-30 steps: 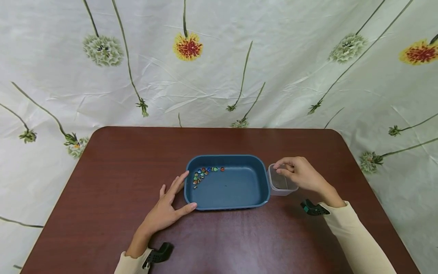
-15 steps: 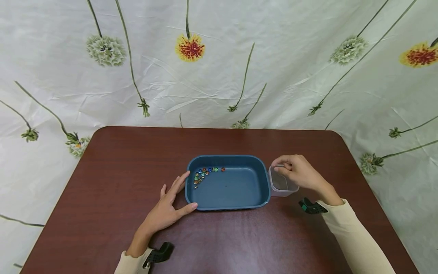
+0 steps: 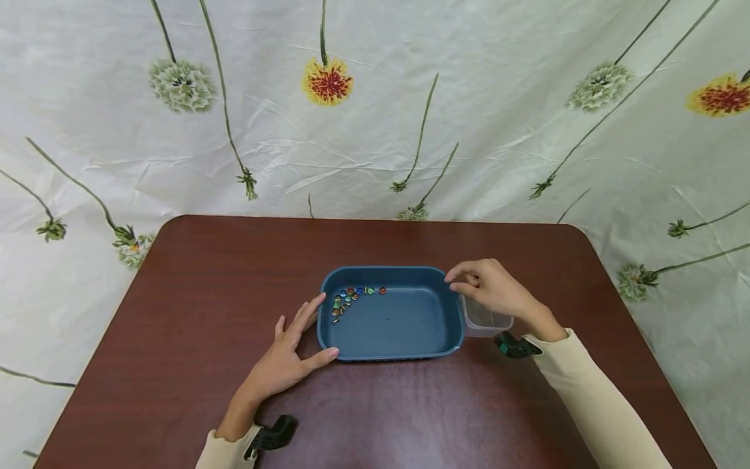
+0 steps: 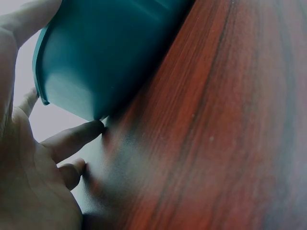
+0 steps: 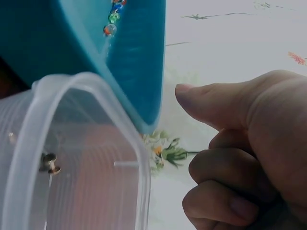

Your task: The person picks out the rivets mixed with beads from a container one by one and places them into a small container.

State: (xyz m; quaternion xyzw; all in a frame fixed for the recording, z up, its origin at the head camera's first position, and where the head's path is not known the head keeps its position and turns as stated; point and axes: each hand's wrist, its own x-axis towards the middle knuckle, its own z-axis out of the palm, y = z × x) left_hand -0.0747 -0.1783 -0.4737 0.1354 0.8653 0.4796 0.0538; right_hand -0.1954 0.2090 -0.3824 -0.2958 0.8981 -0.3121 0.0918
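My left hand (image 3: 282,358) is spread at the left end of the blue tray (image 3: 404,329), thumb at its near-left corner and fingertips on its left rim. In the left wrist view, fingers (image 4: 74,139) reach the tray's outer wall. Several colourful glass marbles (image 3: 347,297) lie along the tray's far-left part. My right hand (image 3: 492,286) hovers over the tray's right rim, thumb and index finger extended, with nothing visible between them. Its other fingers (image 5: 218,203) are curled. Below it stands a clear plastic box (image 3: 483,326), with small gold-coloured pieces (image 5: 52,164) showing through its wall.
A dark reddish-brown wooden table (image 3: 375,417) carries the tray and the box, which stand side by side. Behind it hangs a pale flowered cloth (image 3: 375,117). A black wrist device (image 3: 517,345) sits at the right wrist, and another black wrist device (image 3: 272,435) at the left.
My right hand has moved left from above the clear box to the tray's right rim. The left hand, the tray and the marbles have stayed in place.
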